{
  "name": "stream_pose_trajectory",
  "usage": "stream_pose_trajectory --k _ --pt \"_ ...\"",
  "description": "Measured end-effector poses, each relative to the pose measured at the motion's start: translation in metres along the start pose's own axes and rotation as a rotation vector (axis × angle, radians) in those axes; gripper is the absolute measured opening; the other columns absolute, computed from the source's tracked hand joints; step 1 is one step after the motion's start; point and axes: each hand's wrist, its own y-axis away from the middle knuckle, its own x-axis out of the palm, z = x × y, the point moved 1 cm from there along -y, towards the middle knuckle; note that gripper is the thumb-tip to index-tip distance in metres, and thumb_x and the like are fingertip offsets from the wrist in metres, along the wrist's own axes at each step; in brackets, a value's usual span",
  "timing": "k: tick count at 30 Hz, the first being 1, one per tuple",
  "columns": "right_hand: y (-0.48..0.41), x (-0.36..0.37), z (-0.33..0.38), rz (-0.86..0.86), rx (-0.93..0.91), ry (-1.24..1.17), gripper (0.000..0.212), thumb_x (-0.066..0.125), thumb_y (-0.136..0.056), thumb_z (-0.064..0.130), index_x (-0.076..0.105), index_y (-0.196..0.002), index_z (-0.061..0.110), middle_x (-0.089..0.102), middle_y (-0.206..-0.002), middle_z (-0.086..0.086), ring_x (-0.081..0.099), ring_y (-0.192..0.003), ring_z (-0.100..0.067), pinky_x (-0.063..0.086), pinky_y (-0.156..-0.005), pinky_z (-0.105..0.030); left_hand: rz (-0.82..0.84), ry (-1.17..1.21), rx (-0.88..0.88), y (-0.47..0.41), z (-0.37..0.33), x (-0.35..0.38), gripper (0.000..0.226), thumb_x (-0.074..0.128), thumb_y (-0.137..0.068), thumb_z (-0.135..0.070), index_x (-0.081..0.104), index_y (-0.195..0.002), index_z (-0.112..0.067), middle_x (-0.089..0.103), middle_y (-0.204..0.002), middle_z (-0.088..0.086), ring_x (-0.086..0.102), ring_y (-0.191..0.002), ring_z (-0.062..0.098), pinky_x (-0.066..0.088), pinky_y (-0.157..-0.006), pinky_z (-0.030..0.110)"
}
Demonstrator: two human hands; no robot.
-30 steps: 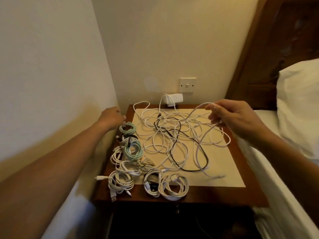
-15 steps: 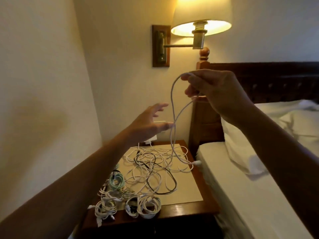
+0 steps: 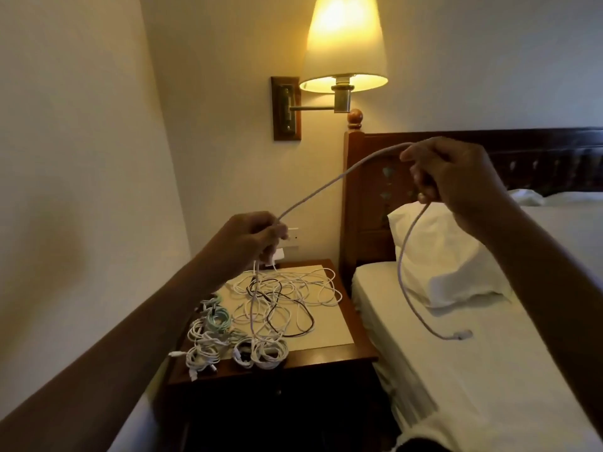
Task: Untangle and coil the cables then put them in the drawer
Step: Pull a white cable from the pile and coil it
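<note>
A white cable [image 3: 339,176] stretches in the air between both my hands. My right hand [image 3: 456,174] grips it high up in front of the headboard, and its free end with a plug [image 3: 461,335] hangs down over the bed. My left hand [image 3: 254,234] grips the same cable lower, above the nightstand; from there it drops into a tangle of white and black cables [image 3: 284,298] on the nightstand top [image 3: 329,357]. Several coiled cables [image 3: 228,344], white and pale green, lie along the left and front edge. The drawer is hidden in the dark below.
A lit wall lamp [image 3: 344,50] hangs above the nightstand. A bed [image 3: 473,386] with a white pillow [image 3: 437,252] and a dark wooden headboard [image 3: 368,197] stands on the right. A wall [image 3: 81,190] closes the left side. A wall socket [image 3: 293,238] sits behind my left hand.
My left hand, open half a second ago, now grips the white cable. My right hand has pulled the cable to the right, and its plug end now hangs over the bed.
</note>
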Motion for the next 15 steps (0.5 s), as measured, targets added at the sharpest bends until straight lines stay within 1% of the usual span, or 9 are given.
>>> stream_pose_trajectory --k 1,3,5,7,9,10,12,13,15 --pt "0.003 -0.005 -0.007 0.078 0.078 0.081 0.017 0.056 -0.105 0.027 0.072 -0.099 0.023 0.069 -0.080 -0.001 0.062 -0.064 -0.012 0.054 -0.061 -0.028 -0.073 0.090 -0.044 0.007 0.008 -0.003 0.021 0.052 -0.106 -0.017 0.066 -0.094 -0.008 0.058 -0.071 0.011 0.054 -0.059 0.020 0.050 -0.061 0.032" --pt "0.012 -0.005 -0.020 0.342 0.253 0.322 0.015 0.064 -0.100 0.029 0.071 -0.111 0.022 0.074 -0.101 -0.002 0.070 -0.088 -0.013 0.056 -0.075 -0.032 -0.195 0.210 -0.068 0.017 0.012 -0.006 0.023 0.051 -0.107 -0.021 0.066 -0.096 -0.009 0.051 -0.070 0.008 0.046 -0.057 0.019 0.044 -0.057 0.031" --pt "0.031 0.013 -0.019 0.558 0.340 0.510 0.052 0.074 -0.091 0.036 0.058 -0.138 0.020 0.066 -0.129 0.003 0.063 -0.118 -0.018 0.052 -0.089 -0.033 -0.191 0.143 -0.015 0.021 0.000 -0.002 0.024 0.052 -0.106 -0.027 0.070 -0.097 -0.013 0.049 -0.070 0.003 0.041 -0.058 0.017 0.038 -0.054 0.029" --pt "0.051 0.046 -0.003 0.600 0.263 0.466 0.079 0.078 -0.087 0.042 0.041 -0.153 0.021 0.055 -0.145 0.004 0.052 -0.133 -0.017 0.045 -0.098 -0.031 -0.098 -0.015 0.061 0.023 -0.018 0.008 0.021 0.056 -0.104 -0.031 0.072 -0.098 -0.020 0.053 -0.068 -0.010 0.043 -0.057 0.009 0.036 -0.055 0.024" --pt "0.070 0.084 0.009 0.654 0.195 0.303 0.074 0.073 -0.091 0.043 0.040 -0.153 0.021 0.063 -0.138 0.003 0.060 -0.123 -0.011 0.049 -0.102 -0.033 -0.052 -0.168 0.098 0.024 -0.027 0.019 0.015 0.060 -0.101 -0.037 0.068 -0.100 -0.024 0.058 -0.065 -0.014 0.045 -0.054 0.002 0.037 -0.056 0.026" --pt "0.078 0.100 0.009 0.700 0.194 0.220 0.058 0.068 -0.096 0.040 0.047 -0.146 0.018 0.073 -0.120 0.003 0.068 -0.107 -0.008 0.054 -0.098 -0.035 -0.052 -0.213 0.092 0.024 -0.027 0.022 0.014 0.062 -0.099 -0.039 0.063 -0.101 -0.025 0.057 -0.062 -0.013 0.044 -0.052 0.002 0.036 -0.055 0.027" --pt "0.089 0.118 0.002 0.745 0.246 -0.006 0.023 0.053 -0.106 0.025 0.061 -0.121 0.009 0.070 -0.077 0.004 0.067 -0.070 -0.008 0.059 -0.074 -0.031 -0.068 -0.244 0.058 0.030 -0.019 0.020 0.021 0.067 -0.096 -0.041 0.055 -0.101 -0.025 0.055 -0.058 -0.011 0.042 -0.048 0.004 0.035 -0.052 0.027" --pt "0.089 0.117 -0.002 0.712 0.278 -0.109 0.020 0.047 -0.108 0.020 0.063 -0.109 0.007 0.061 -0.068 0.003 0.058 -0.059 -0.010 0.055 -0.060 -0.027 -0.061 -0.259 0.038 0.035 -0.012 0.015 0.023 0.068 -0.095 -0.042 0.054 -0.101 -0.025 0.057 -0.061 -0.010 0.045 -0.049 0.003 0.036 -0.051 0.024" --pt "0.086 0.103 -0.014 0.561 0.341 -0.207 0.030 0.039 -0.111 0.023 0.061 -0.096 0.010 0.049 -0.066 0.001 0.045 -0.055 -0.012 0.041 -0.047 -0.023 -0.004 -0.252 -0.032 0.052 0.011 0.002 0.024 0.065 -0.095 -0.046 0.059 -0.098 -0.023 0.061 -0.069 -0.008 0.049 -0.054 0.000 0.039 -0.054 0.020"
